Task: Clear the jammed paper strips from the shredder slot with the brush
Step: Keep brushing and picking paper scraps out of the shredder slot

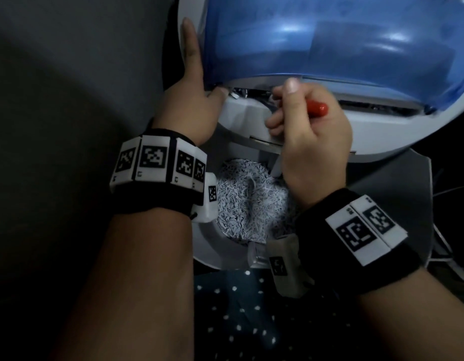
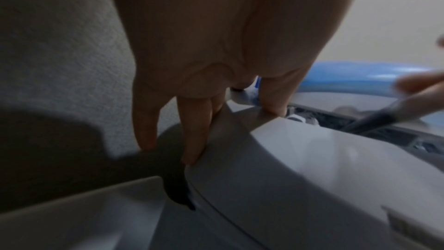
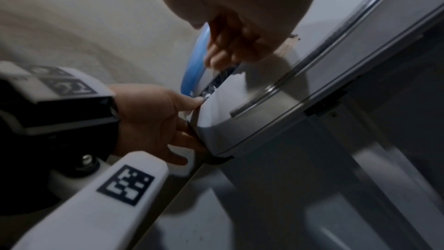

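brush (image 1: 316,108) work is under way at the slot (image 1: 254,93), just above the middle of the head view. we hold the brush in our right hand (image 1: 311,142), fingers curled tight round its red handle like a pen, thumb up along it, so the dark bristles can be angled down into the narrow gap; the left wrist view shows those bristles at its right edge, reaching into the opening. paper strips (image 1: 240,93) sit wedged in the slot between the two hands. our left hand (image 1: 191,100) lies flat against the left side of the shredder (image 1: 382,136), fingers straight and holding nothing, thumb tip resting at the slot's left end; we judge it is there to steady the body against the brushing. the blue cover (image 1: 329,35) fills the upper right. lower centre, the bin (image 1: 207,246) of shreds (image 1: 249,201) sits right beneath, probably to catch whatever falls loose. strips remain, so more sweeping seems needed.
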`<move>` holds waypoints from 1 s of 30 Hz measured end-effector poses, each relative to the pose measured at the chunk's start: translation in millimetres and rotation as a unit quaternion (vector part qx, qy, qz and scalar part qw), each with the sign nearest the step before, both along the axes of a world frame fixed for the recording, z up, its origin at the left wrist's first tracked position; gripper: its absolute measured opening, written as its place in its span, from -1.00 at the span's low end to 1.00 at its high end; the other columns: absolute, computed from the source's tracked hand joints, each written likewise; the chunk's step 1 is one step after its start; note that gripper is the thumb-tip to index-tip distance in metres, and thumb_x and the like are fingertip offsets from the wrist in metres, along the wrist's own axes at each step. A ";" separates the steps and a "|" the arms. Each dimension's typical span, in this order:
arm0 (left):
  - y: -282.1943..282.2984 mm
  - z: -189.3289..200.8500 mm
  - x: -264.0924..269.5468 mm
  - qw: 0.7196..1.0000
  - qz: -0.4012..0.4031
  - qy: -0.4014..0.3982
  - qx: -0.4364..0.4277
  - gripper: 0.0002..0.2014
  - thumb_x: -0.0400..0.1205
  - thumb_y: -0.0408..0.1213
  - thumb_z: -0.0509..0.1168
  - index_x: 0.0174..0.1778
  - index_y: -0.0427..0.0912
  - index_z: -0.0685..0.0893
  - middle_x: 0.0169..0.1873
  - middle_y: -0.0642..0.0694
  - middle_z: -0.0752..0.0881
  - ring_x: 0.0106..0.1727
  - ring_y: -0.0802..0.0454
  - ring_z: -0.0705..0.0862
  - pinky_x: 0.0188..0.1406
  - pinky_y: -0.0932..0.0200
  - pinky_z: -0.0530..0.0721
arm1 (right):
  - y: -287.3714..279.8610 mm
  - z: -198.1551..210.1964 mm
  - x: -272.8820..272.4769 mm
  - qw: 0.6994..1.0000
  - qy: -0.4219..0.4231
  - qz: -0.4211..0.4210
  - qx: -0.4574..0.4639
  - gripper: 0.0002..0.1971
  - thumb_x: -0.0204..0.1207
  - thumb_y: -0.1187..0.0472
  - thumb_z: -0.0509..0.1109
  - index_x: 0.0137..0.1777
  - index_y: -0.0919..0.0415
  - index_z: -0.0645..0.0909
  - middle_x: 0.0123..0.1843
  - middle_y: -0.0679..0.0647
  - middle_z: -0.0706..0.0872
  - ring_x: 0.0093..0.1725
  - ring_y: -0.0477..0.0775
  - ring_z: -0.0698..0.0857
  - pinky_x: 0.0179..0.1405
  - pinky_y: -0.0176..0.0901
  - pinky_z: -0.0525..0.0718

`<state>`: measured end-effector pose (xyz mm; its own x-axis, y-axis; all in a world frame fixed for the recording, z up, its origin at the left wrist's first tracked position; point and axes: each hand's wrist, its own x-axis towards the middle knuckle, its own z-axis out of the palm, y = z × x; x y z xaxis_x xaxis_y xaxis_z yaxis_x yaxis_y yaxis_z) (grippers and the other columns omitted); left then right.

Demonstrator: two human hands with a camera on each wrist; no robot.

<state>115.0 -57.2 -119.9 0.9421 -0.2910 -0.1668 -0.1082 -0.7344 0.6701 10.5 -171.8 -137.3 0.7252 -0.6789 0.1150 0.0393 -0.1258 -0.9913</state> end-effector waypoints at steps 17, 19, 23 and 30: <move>-0.5 -1.0 0.9 1.000 0.000 -0.002 0.000 -0.11 0.75 -0.16 0.22 0.70 0.19 -0.38 0.49 -0.05 0.59 0.22 0.01 0.70 0.46 0.00 0.52 | -4.1 11.1 -4.2 0.996 -0.029 0.035 -0.079 -0.80 0.66 0.15 0.31 -0.18 0.12 0.66 -0.42 -0.04 0.65 -0.35 0.05 0.65 -0.22 0.04 0.64; -0.6 -1.6 1.1 1.000 -0.001 -0.004 -0.001 -0.11 0.74 -0.16 0.22 0.70 0.18 -0.38 0.46 -0.05 0.61 0.21 -0.01 0.71 0.47 -0.08 0.53 | -2.3 8.1 -3.9 0.994 0.010 0.055 -0.098 -0.82 0.65 0.13 0.32 -0.17 0.06 0.68 -0.40 -0.07 0.68 -0.32 0.02 0.68 -0.20 0.01 0.66; -0.8 0.4 0.8 1.000 0.000 -0.001 0.006 -0.13 0.75 -0.17 0.20 0.70 0.18 -0.38 0.47 -0.06 0.61 0.20 -0.01 0.69 0.45 0.00 0.52 | -18.8 12.7 -2.7 0.998 -0.020 -0.055 -0.020 -0.78 0.52 0.03 0.31 -0.36 -0.02 0.60 -0.40 -0.11 0.66 -0.35 -0.03 0.58 -0.21 -0.02 0.53; -1.2 0.9 -0.2 1.000 0.010 0.002 0.000 -0.14 0.75 -0.16 0.20 0.70 0.20 -0.36 0.46 -0.06 0.61 0.26 -0.04 0.68 0.46 0.02 0.50 | -23.5 12.1 -9.6 0.990 0.012 -0.129 -0.060 -0.64 0.70 0.12 0.26 -0.32 0.23 0.64 -0.49 -0.04 0.55 -0.37 -0.23 0.55 -0.27 -0.42 0.46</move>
<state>114.8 -58.4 -119.0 0.9470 -0.2725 -0.1701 -0.0917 -0.7368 0.6699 0.9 -195.2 -125.2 0.5330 -0.8245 0.1900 -0.0337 -0.2451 -0.9689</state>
